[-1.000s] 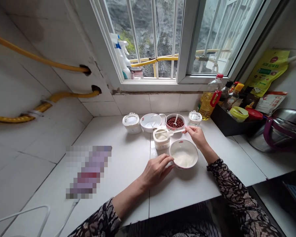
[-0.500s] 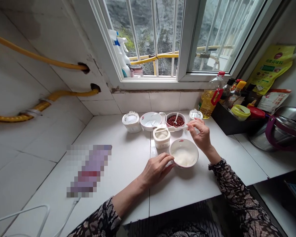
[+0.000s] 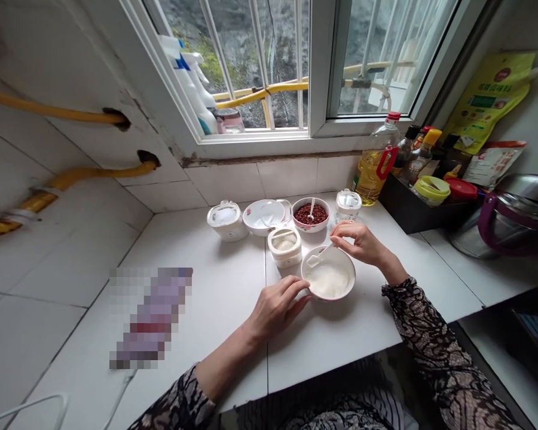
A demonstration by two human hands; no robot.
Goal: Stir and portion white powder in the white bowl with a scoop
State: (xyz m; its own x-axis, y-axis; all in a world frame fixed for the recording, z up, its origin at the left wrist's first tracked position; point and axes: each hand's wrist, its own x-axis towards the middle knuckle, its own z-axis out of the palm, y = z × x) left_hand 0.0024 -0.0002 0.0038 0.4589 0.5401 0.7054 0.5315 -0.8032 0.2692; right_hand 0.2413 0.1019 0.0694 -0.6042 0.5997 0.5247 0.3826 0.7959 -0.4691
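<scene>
My left hand point(image 3: 278, 306) rests at the left side of a white bowl point(image 3: 343, 266), thumb and fingertips gripping its rim. White granular stuff point(image 3: 329, 284) lies in the bottom of that bowl. Between the fingertips of my right hand point(image 3: 362, 243) is the handle of a small white spoon point(image 3: 323, 254). Its scoop end hangs over the bowl's far left part. Just behind the bowl, to the left, an open white canister point(image 3: 285, 255) holds more pale grains.
Behind stand a lidded canister point(image 3: 226, 226), another bowl point(image 3: 256, 218), a bowl point(image 3: 312, 228) of red beans with a spoon, and a small clear-lidded jar point(image 3: 348, 206). An oil bottle point(image 3: 371, 179) and a black condiment box point(image 3: 399, 206) are at right. A blurred purple object point(image 3: 155, 316) lies left.
My right hand has brought the spoon down and toward me, from above the canister to over the bowl. My left hand stays at the bowl's rim. The view has shifted slightly.
</scene>
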